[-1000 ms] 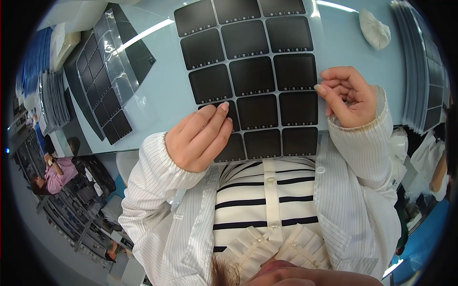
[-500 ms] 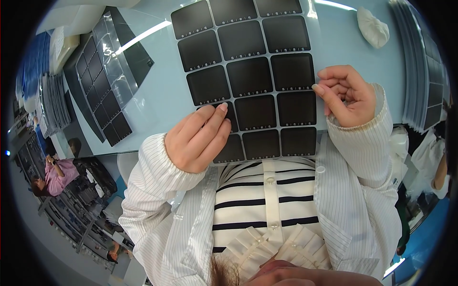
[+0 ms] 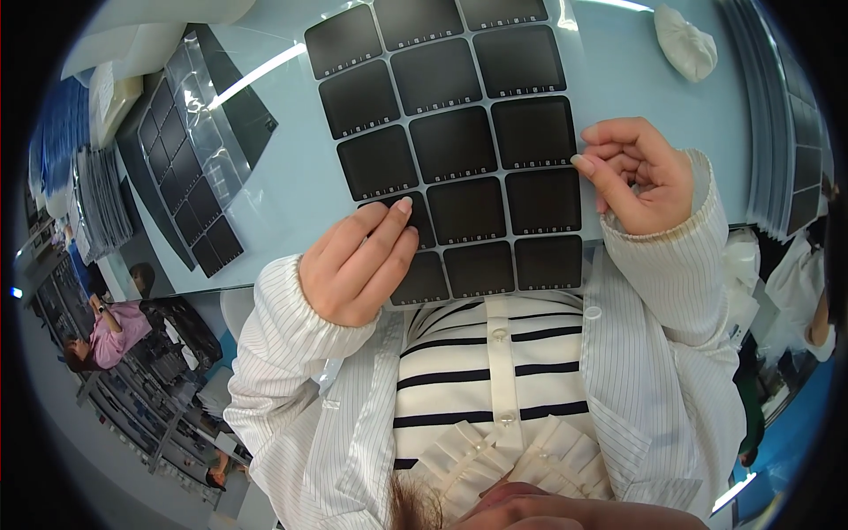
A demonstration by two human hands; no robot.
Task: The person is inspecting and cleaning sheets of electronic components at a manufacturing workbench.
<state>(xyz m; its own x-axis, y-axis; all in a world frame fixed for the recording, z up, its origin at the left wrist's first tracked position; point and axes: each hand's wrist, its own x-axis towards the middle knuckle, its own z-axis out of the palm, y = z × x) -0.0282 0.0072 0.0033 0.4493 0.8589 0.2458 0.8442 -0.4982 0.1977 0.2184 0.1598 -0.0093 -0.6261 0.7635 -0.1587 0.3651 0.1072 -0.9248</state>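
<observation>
The view had turned slightly counterclockwise over the worktop [image 3: 291,181], and the large sheet of dark panels [image 3: 452,143] had shifted left.
The large sheet's far end had moved more than its near end, leaving it leaning further left. The left hand [image 3: 356,265] had gone a little left and lower in view; the right hand [image 3: 645,175] had gone slightly left and higher. The white bundle [image 3: 685,44] at upper right now sat further left and higher, while the smaller panelled sheet [image 3: 181,168] and the co-worker in pink [image 3: 124,334], both at left, appeared lower.
</observation>
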